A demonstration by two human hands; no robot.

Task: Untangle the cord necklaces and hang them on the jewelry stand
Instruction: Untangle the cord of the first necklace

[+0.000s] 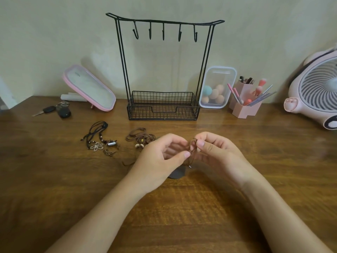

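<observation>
head view: two hands meet near the middle of a wooden surface (182, 207). the left hand (164, 156) pinches a thin brown cord (193, 146) between thumb and fingertips. the right hand (215, 150) pinches the same cord just beside it, fingers curled, with a small loop standing between them. a dark pendant (177, 173) shows below the hands, partly hidden. to the left lies a loose brown heap (141, 137) of cords with pale beads. farther left is a black bundle (99, 137) with a metal flower charm. at the far side is the black wire stand (122, 52), its five hooks (163, 33) bare and a mesh basket at its base.

the step looks like loosening a knot. it is likely best to hold one side still, ease the loop wider with the fingertips and feed the free end back through. tugging would probably tighten it. the cord looks soft, matte, limp and thin. the beads look hard and round, the stand is rigid thin wire, and the surface is smooth grained wood.
</observation>
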